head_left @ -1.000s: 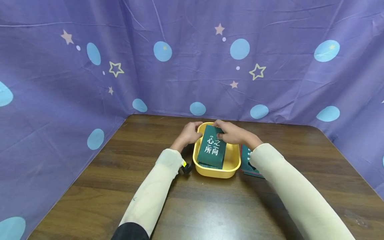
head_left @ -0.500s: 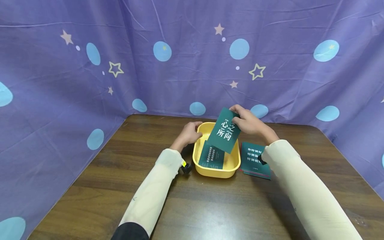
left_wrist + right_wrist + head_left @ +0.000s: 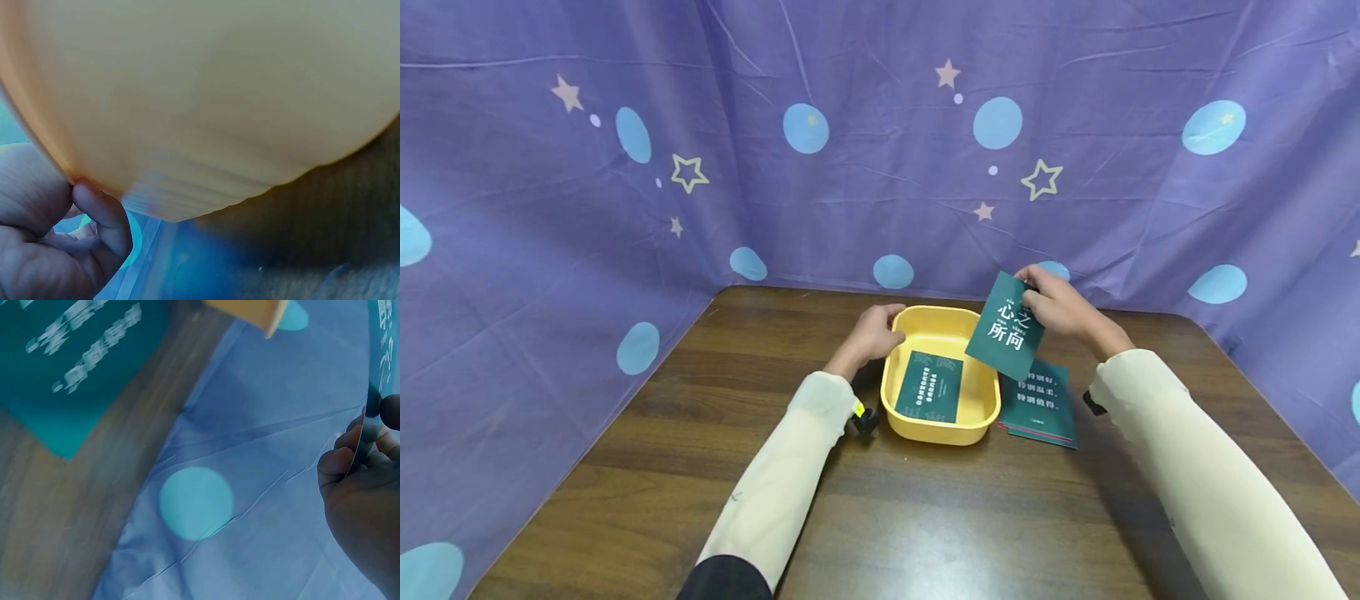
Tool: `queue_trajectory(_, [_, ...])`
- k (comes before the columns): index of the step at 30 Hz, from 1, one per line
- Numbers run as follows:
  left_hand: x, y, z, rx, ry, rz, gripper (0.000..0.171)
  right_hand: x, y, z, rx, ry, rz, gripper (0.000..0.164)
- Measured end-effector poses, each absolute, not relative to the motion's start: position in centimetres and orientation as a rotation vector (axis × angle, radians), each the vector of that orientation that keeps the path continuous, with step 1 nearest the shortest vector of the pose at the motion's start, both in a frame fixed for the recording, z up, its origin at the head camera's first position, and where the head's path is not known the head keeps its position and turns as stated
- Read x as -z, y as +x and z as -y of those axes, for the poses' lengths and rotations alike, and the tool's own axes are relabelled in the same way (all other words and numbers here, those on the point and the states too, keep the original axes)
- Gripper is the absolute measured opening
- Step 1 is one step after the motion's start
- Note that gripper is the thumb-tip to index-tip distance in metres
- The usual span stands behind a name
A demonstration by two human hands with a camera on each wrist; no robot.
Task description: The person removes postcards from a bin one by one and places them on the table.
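My right hand [image 3: 1063, 310] pinches a dark green card [image 3: 1003, 329] with white Chinese characters between thumb and fingers. That card hangs tilted above the right rim of a yellow plastic basin [image 3: 942, 433], partly over a stack of green cards [image 3: 1041, 410] on the table. My left hand [image 3: 871, 335] grips the basin's far left rim; in the left wrist view the fingers [image 3: 103, 215] pinch that edge. Another green card [image 3: 929, 387] lies flat inside the basin, near its front. The right wrist view shows the held card [image 3: 375, 350] nearly edge-on.
The stack's lower edges show red and green, right beside the basin. Dark wood-grain table [image 3: 880, 517] lies underneath. A purple curtain [image 3: 865, 167] with blue dots and stars hangs behind the table and along its left side.
My right hand has lifted the card out of the basin and carried it rightward toward the stack. The card beneath it in the basin is uncovered. My left hand has stayed on the rim.
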State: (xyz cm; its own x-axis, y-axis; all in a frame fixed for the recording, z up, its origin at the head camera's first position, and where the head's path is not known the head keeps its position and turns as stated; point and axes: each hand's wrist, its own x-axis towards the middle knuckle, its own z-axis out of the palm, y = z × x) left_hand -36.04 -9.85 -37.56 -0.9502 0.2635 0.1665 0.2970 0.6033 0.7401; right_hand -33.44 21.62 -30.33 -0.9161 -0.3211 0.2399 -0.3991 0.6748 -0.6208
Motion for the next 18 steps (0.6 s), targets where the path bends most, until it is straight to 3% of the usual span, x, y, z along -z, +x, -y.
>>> queue_trajectory(18, [37.6, -36.0, 9.9, 1.328, -0.475, 2.779, 0.058, 34.3, -33.5, -26.3, -0.966, 0.609, 2.885, 0.025])
